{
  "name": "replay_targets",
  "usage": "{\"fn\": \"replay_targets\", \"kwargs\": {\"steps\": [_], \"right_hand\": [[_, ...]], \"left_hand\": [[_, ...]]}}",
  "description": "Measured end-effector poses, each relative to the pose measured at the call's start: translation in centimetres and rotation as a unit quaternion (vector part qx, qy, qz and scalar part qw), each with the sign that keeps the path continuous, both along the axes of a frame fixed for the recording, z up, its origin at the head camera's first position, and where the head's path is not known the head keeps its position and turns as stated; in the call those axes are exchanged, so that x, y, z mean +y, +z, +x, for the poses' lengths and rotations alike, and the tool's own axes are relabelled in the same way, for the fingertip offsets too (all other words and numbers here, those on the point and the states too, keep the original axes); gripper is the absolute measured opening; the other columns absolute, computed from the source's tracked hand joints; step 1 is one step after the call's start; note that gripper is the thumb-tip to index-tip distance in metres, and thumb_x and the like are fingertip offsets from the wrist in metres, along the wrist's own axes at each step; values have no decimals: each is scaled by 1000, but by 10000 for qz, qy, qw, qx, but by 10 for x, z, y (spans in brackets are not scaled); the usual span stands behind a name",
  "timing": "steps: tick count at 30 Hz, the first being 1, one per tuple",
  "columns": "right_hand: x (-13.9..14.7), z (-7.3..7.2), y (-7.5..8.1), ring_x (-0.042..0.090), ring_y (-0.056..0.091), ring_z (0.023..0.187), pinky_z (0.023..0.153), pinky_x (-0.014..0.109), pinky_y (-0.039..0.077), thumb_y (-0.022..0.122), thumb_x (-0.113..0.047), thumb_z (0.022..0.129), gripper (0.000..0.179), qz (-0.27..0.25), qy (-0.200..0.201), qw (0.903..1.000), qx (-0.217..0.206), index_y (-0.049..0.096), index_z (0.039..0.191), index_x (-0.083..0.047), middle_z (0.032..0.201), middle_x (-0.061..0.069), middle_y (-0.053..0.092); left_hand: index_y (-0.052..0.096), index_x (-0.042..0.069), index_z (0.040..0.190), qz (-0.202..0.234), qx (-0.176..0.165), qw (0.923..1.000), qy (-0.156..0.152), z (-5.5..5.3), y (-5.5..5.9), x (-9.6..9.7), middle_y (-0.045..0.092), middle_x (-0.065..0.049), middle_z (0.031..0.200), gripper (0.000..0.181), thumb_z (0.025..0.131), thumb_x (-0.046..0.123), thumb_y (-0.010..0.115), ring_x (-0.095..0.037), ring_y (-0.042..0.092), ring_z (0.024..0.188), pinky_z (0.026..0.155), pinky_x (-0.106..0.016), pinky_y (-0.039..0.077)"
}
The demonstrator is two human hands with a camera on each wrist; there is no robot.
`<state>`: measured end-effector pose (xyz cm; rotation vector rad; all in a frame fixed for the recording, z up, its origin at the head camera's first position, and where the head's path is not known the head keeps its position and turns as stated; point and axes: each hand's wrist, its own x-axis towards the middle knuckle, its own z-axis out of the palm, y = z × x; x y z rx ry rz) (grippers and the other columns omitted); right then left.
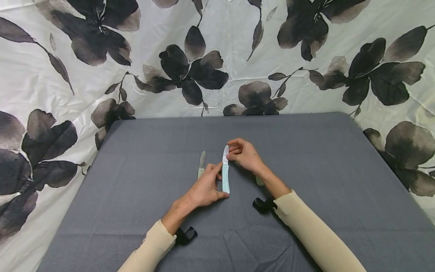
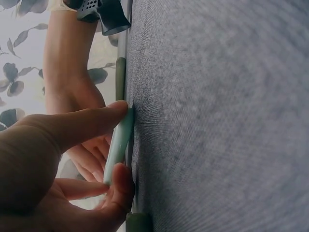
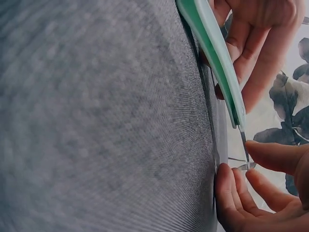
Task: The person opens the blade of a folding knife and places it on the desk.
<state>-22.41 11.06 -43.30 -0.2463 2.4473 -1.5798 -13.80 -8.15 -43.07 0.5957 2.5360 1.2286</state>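
Observation:
A mint-handled knife (image 1: 225, 177) with its blade out stands between the two hands, blade pointing to the far side. My left hand (image 1: 205, 189) grips its handle, thumb at the near end and fingers by the blade end. With thumb and fingers, my right hand (image 1: 246, 155) pinches the blade near the tip. In the right wrist view the mint handle (image 3: 219, 55) shows a long slot and is tilted above the cloth. Just left of the left hand lies a second knife (image 1: 201, 164), pale green handled, partly hidden by the fingers.
A third green handle (image 1: 259, 181) lies beneath the right wrist, mostly covered by the arm. The table has a grey cloth (image 1: 153, 139), wrinkled at the front. Behind it hangs a white curtain (image 1: 234, 45) with dark flowers. Black wrist mounts (image 1: 185, 236) jut from both sleeves.

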Motion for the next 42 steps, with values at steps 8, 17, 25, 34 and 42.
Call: {"fn": "replay_targets", "kwargs": {"steps": [8,17,25,34,42], "right_hand": [[-3,-3,1,30,67,102,76,28,50,71,-9,97,46,451,119,9989,-25,62,141,-2,119,21,69],[-5,-4,5,21,60,85,70,28,47,67,-12,101,46,738,278,9968,-148,59,145,-3,113,19,68],[-6,-4,2,17,54,77,66,27,43,65,-14,101,48,987,407,9943,-63,58,146,1,106,16,67],[2,-1,10,16,57,77,66,28,47,62,-15,103,49,916,607,9937,-229,55,149,1,106,16,66],[21,8,22,27,69,90,74,33,55,62,-15,105,34,927,389,9949,78,65,136,-2,117,19,69]], "left_hand": [[26,-7,161,-283,40,9995,135,-2,1,0,48,-18,125,104,81,12,90,-18,52,99,87,-31,49],[26,-5,162,-403,20,9991,120,-3,3,0,47,-19,129,103,83,13,89,-20,53,102,90,-35,50],[29,-5,161,-358,-4,9992,151,-4,2,-2,41,-22,141,99,83,12,88,-26,57,115,97,-41,52],[36,4,161,-217,214,9995,64,-5,5,-2,34,-20,150,93,85,15,88,-30,54,121,101,-44,50],[63,5,140,272,958,9950,-42,-6,7,5,53,-16,131,51,93,12,79,-28,57,106,88,-38,50]]}}
